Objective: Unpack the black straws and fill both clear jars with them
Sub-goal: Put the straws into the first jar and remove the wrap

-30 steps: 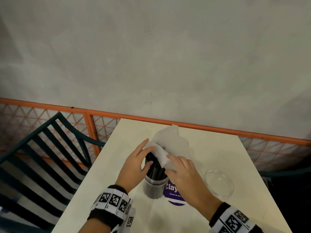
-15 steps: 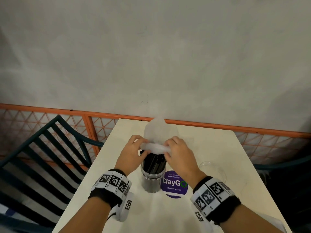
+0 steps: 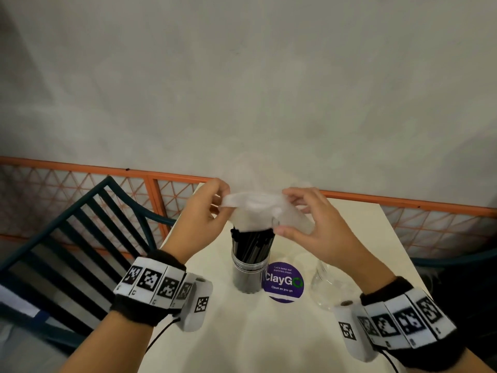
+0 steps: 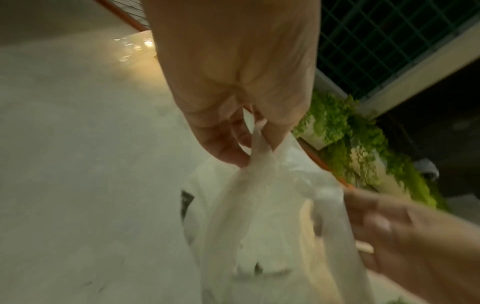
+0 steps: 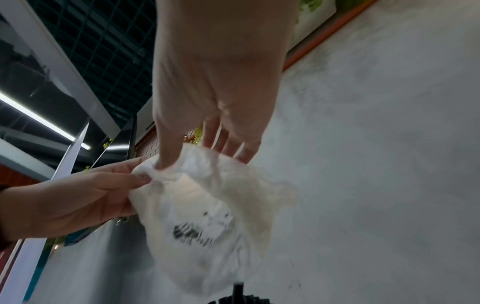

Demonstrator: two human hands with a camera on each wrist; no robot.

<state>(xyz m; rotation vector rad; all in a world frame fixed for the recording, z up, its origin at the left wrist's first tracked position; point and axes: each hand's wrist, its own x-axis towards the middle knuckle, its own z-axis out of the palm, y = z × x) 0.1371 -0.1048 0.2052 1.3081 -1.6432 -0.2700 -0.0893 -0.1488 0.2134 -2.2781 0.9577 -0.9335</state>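
Both hands hold a thin, translucent white plastic wrapper (image 3: 255,208) over the table, one at each side. The left hand (image 3: 200,219) pinches its left edge between thumb and fingertips. The right hand (image 3: 309,224) pinches the right edge, its other fingers spread loose. Holding it at two opposite edges keeps the flimsy film open and clear of what it covered — likely the point of the grip.

The bundle of black plastic straws (image 3: 252,246) stands upright in a clear cylindrical jar (image 3: 246,275) directly under the wrapper, whose lower end hangs at the straw tops; whether it touches them I cannot tell. A second clear jar (image 3: 325,286), with no straws visible in it, stands near the right wrist, just right of a round purple sticker (image 3: 282,284) on the cream table (image 3: 242,340). To the left sits a dark slatted chair (image 3: 80,238).

One jar looks filled — the other awaits its share.
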